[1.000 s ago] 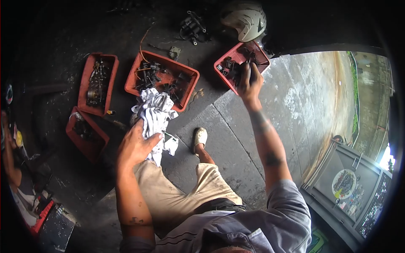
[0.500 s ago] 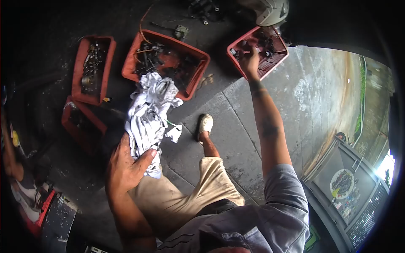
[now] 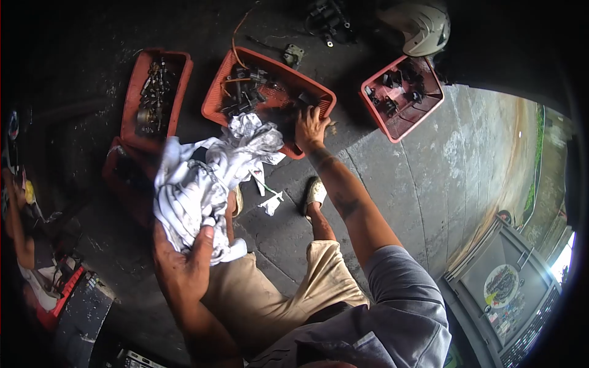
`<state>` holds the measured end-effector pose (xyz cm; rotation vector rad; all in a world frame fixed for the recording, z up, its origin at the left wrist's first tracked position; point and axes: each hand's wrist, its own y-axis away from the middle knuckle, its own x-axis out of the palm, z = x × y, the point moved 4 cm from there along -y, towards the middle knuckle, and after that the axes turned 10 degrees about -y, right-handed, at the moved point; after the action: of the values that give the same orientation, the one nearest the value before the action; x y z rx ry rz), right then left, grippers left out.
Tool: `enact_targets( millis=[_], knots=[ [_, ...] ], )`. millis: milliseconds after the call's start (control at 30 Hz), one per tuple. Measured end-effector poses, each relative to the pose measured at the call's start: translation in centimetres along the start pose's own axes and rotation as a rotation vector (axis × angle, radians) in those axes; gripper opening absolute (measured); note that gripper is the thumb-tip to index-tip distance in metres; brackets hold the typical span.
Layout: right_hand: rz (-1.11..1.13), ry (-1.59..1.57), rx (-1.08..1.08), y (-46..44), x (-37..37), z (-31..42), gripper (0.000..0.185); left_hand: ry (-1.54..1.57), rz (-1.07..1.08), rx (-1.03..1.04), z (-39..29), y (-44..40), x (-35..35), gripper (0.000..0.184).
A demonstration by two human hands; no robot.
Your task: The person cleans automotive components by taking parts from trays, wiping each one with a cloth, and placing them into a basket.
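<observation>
While our left hand [image 3: 184, 267] grips cloth [image 3: 193, 190], we should hold it off the basket [image 3: 289, 75] by our right hand [image 3: 312, 129], grasp unclear.

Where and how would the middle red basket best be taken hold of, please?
I'd take the middle basket by its right short-end rim, coming from the right: that raised edge is partly exposed beside the right hand, whereas the bunched white cloth hides part of the near rim here.

Round emblem [image 3: 501, 286] on grey metal panel [image 3: 506, 246], clustered stickers [image 3: 502, 320] beside it, no lettering legible
</observation>
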<state>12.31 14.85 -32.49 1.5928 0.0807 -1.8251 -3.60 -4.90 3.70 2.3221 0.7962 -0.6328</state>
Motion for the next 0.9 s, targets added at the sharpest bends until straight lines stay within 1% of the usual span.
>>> enact_targets(
  millis=[67,100,133,200,233,267,333,367,400,433,467,500,533,567,600,667,700,733,767,800,833,867,900],
  knots=[
    [-0.147,0.067,-0.032,0.9,0.4,1.5,0.056,0.075,0.001,0.049,0.5,-0.1,0.1,0.061],
    [-0.066,0.08,-0.01,0.9,0.3,1.8,0.061,0.071,-0.046,0.086,0.5,-0.1,-0.1,0.062],
    [-0.069,0.083,-0.025,0.6,0.0,2.1,0.061,0.065,-0.097,0.126,0.5,-0.3,-0.4,0.063],
    [-0.108,0.169,-0.237,0.3,-0.6,3.8,0.061,0.012,-0.295,0.226,0.3,-1.0,-1.9,0.063],
    [-0.033,0.099,-0.226,0.1,-1.2,4.5,0.059,-0.093,-0.349,0.189,0.1,-0.8,-3.1,0.062],
    [-0.036,0.099,-0.241,-0.3,-1.3,4.9,0.059,-0.072,-0.541,0.235,0.2,-0.8,-3.7,0.06],
    [0.3,-0.342,-0.094,-1.1,0.1,4.6,0.059,-0.423,-0.612,0.322,-1.2,-0.4,-4.3,0.062],
    [0.285,-0.142,-0.17,-1.6,0.8,4.6,0.052,-0.166,-0.625,0.317,-0.9,-0.7,-3.4,0.067],
    [0.3,-0.035,-0.202,-1.9,0.3,4.8,0.046,0.085,-0.652,0.31,-0.2,-0.9,-2.3,0.071],
    [0.308,0.072,-0.256,-2.2,-0.4,5.4,0.041,0.058,-0.578,0.233,0.4,-0.8,-2.0,0.079],
    [0.202,0.009,-0.228,-2.9,1.1,5.0,0.031,0.056,-0.527,0.13,0.6,-0.5,-1.7,0.079],
    [0.224,-0.015,-0.192,-3.3,1.3,4.8,0.032,0.056,-0.461,0.126,1.1,-0.7,-1.6,0.077],
    [0.319,0.007,-0.146,-3.4,0.7,5.0,0.034,0.021,-0.451,0.094,1.1,-0.7,-1.5,0.075],
    [0.192,0.011,-0.224,-3.1,0.6,5.0,0.034,-0.051,-0.4,0.064,0.4,-1.0,-2.0,0.069],
    [0.061,0.012,-0.284,-2.9,0.3,4.9,0.034,-0.096,-0.487,0.148,1.0,-1.4,-1.7,0.065],
    [0.161,-0.026,-0.199,-3.7,1.5,3.8,0.023,-0.081,-0.513,0.093,1.6,-1.8,-1.8,0.063],
    [0.152,-0.016,-0.215,-3.3,0.7,3.9,0.023,0.006,-0.504,0.075,1.4,-1.8,-1.9,0.065],
    [0.024,-0.215,-0.247,-2.7,-1.3,4.1,0.017,-0.074,-0.407,-0.128,1.5,-1.6,-2.0,0.064],
    [-0.108,-0.412,-0.283,-2.0,-3.7,4.1,0.014,-0.156,-0.399,-0.026,1.7,-1.7,-2.0,0.062],
    [-0.076,-1.09,-0.213,0.2,-7.1,4.6,0.013,-0.238,-0.396,0.076,2.3,-2.0,-1.6,0.06],
    [0.104,-1.683,0.016,2.5,-9.2,5.4,0.017,-0.05,-0.278,0.087,2.5,-2.3,-1.1,0.052],
    [0.221,-1.907,0.047,3.4,-9.1,3.9,0.027,0.194,-0.077,0.145,1.0,-2.4,-1.2,0.049],
    [0.229,-1.977,0.071,6.5,-14.3,6.9,0.032,0.397,-0.003,0.229,0.3,-2.6,-0.7,0.048]
  ],
)
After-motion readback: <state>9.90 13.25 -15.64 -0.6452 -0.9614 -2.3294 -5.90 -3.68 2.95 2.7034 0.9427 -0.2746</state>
